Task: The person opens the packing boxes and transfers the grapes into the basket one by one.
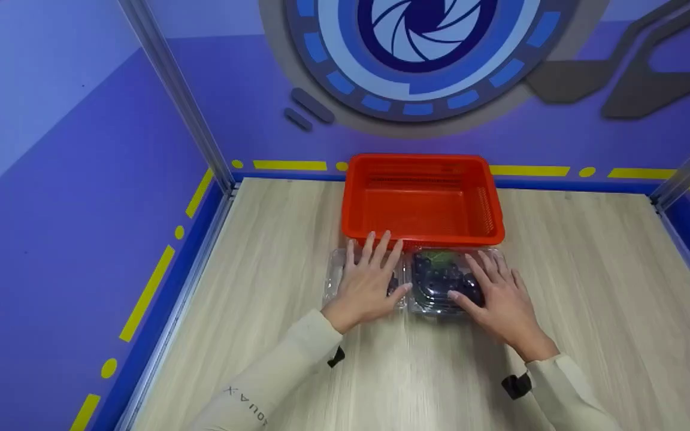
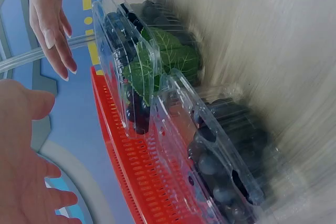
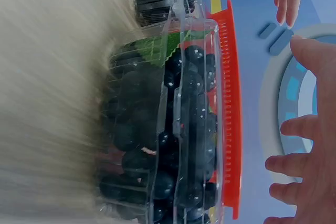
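Note:
Two clear plastic clamshell boxes of dark grapes stand side by side on the wooden table. Over the left clamshell box [image 1: 335,276] my left hand [image 1: 366,287] is spread flat, hiding much of it. My right hand [image 1: 504,302], fingers apart, is above the right edge of the right clamshell box [image 1: 438,284]. Both wrist views show a gap between the hands and the lids. A green leaf [image 2: 176,51] lies among the grapes in the right box. In the right wrist view, dark grapes [image 3: 165,182] fill that box and its lid is down.
Just behind the boxes sits a red plastic basket [image 1: 423,240] with perforated sides and nothing visible inside. Blue printed panels [image 1: 201,108] wall in the table [image 1: 273,251] at the back and sides, with metal posts at the corners.

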{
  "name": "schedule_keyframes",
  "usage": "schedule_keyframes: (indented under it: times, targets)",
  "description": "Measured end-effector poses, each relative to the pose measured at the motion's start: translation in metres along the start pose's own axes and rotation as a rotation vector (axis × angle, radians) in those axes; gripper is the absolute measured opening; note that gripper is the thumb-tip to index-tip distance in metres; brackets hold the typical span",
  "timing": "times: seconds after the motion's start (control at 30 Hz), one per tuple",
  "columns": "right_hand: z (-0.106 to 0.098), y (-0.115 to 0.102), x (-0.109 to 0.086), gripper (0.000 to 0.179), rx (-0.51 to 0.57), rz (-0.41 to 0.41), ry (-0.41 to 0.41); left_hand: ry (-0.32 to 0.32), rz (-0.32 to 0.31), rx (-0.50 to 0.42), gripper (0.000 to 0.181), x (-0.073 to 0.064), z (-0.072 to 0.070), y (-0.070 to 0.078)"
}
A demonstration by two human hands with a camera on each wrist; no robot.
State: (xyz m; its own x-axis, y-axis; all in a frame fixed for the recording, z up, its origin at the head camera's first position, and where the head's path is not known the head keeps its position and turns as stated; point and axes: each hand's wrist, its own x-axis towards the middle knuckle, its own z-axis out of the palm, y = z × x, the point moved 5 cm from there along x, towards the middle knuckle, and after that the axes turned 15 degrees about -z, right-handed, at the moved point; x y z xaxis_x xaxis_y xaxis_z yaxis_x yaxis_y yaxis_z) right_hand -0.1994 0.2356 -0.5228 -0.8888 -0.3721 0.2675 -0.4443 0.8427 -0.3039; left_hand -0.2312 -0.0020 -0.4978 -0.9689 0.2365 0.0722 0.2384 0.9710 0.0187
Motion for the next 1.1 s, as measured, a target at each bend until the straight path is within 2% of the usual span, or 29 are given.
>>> schedule_keyframes:
  times: [0.3,0.63,1.1]
  targets:
    - [0.003,0.006,-0.010,0.084,0.010,0.013,-0.006,0.002,0.010,0.002,0.082,-0.005,0.003,0.002]
    - [0.002,0.013,-0.017,0.085,0.026,0.016,0.002,0.011,0.027,-0.003,0.080,-0.003,0.006,0.006]
    - [0.007,0.013,-0.020,0.086,0.005,0.008,0.029,-0.013,0.039,0.012,0.079,-0.005,0.014,0.011]
